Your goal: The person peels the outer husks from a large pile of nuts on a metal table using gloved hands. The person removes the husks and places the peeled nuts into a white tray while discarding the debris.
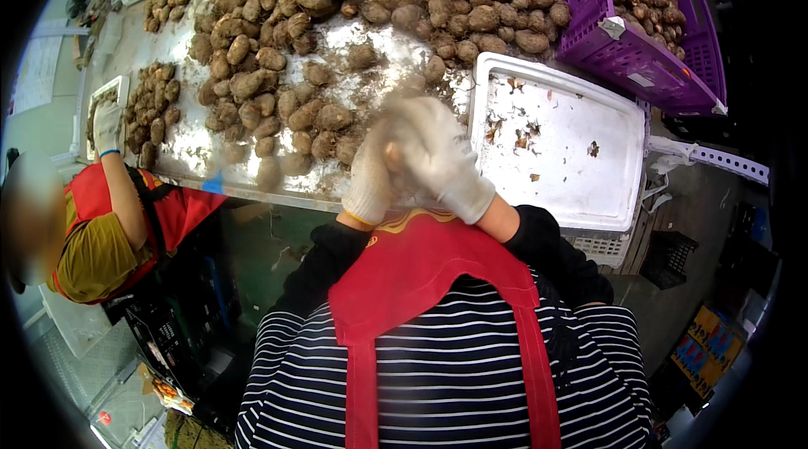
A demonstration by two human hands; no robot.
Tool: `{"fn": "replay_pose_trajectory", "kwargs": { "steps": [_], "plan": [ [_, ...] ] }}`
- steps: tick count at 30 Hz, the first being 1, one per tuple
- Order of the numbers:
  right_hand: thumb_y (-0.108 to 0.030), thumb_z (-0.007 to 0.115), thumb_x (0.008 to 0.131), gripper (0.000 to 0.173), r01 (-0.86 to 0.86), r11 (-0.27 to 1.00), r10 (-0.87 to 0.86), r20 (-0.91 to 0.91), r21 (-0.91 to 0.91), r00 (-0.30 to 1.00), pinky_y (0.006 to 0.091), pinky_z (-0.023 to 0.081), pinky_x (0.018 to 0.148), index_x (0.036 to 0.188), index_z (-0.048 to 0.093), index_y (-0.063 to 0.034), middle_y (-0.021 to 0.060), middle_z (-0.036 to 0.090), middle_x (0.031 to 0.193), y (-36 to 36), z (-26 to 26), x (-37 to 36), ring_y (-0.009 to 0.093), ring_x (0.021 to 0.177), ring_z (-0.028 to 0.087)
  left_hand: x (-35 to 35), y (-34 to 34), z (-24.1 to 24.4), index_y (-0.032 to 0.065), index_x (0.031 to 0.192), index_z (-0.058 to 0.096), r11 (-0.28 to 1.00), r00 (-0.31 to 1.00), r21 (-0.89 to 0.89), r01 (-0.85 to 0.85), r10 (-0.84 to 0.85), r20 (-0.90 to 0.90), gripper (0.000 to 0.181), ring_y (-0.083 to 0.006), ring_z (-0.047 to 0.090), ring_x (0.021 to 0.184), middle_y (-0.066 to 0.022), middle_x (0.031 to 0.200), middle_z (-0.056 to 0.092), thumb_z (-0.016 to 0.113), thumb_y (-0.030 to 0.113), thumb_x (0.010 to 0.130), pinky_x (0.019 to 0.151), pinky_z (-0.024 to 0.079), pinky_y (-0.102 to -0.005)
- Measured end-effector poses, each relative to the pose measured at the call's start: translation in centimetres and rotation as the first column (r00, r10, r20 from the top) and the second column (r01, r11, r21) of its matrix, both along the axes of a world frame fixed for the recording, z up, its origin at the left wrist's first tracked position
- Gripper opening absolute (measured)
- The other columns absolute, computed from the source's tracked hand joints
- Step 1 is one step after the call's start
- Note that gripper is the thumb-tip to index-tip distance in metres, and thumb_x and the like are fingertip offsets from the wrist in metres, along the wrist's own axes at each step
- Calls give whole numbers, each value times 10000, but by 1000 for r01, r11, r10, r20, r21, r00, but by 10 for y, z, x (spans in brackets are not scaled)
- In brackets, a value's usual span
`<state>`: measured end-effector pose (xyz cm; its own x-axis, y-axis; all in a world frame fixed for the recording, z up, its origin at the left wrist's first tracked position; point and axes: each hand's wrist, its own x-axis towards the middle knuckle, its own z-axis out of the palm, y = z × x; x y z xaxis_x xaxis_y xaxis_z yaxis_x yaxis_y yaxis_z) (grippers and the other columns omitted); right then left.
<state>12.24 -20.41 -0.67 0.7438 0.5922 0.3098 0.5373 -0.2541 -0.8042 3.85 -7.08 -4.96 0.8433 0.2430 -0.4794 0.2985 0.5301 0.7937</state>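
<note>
Both my hands wear white knit gloves and are close together over the table's near edge. My left hand [369, 181] and my right hand [445, 162] close around a brown taro corm [394, 156]; motion blurs it, and the gloves cover most of it. Loose hairy taro corms [333, 117] lie just left of my left hand. A large heap of corms [435, 7] spreads beyond my hands. Close to my right hand is a white plastic tray [568, 158] with brown peel scraps [521, 141] in it.
A purple plastic crate [644, 57] holding corms stands at the back right. On the left, a co-worker's gloved hand [108, 127] reaches into a small white tray [124, 84], beside a smaller corm pile [151, 108]. Soil litters the metal tabletop [192, 149].
</note>
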Motion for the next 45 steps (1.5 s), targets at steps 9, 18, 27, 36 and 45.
{"fn": "replay_pose_trajectory", "kwargs": {
  "steps": [9, 18, 27, 36, 45],
  "plan": [
    [-398, 448, 1090, 475, -21, 988, 71, -328, 154, 942, 401, 478, 1050, 1336, 608, -25, 163, 621, 1269, 2, 1, -19, 313, 1209, 591, 5, -14, 46, 82, 1378, 542, 983, 971, -68, -168, 153, -183, 528, -187, 703, 1013, -95, 1188, 675, 506, 502, 1062, 727, 585, -292],
    [-244, 458, 1097, 347, 124, 981, -43, -458, 147, 888, 382, 524, 973, 1305, 633, -28, 163, 676, 1210, 9, 16, -9, 287, 1104, 671, 5, -5, 7, -1, 1400, 520, 976, 990, 164, -141, 136, 38, 487, -279, 693, 1052, -147, 1139, 706, 671, 190, 978, 919, 569, -370],
    [-277, 460, 1080, 420, 55, 993, -3, -451, 102, 892, 377, 494, 1086, 1411, 569, -41, 174, 647, 1361, 3, -49, -6, 310, 1260, 626, -24, -28, -63, -21, 1408, 494, 353, 933, 904, 240, -340, -115, 420, -256, 684, 1057, -191, 1259, 640, 593, 109, 1022, 871, 612, -386],
    [-361, 573, 1027, 458, 35, 999, -21, -519, 17, 855, 369, 499, 1055, 1341, 647, -35, 148, 660, 1320, -29, 20, 18, 258, 1204, 631, -10, 1, 10, -20, 1453, 480, 807, 963, 590, 32, -183, 197, 489, -265, 696, 1089, -187, 1296, 630, 594, 169, 1016, 868, 607, -323],
    [-151, 681, 945, 166, -44, 998, 47, 84, -41, 995, 402, 543, 770, 1062, 701, -35, 156, 680, 988, -20, 18, -13, 322, 873, 683, -6, -10, -15, 32, 1210, 619, 912, 985, 373, -169, 170, 30, 491, -81, 627, 691, -46, 950, 652, 466, 483, 1089, 513, 498, -217]
  ]
}}
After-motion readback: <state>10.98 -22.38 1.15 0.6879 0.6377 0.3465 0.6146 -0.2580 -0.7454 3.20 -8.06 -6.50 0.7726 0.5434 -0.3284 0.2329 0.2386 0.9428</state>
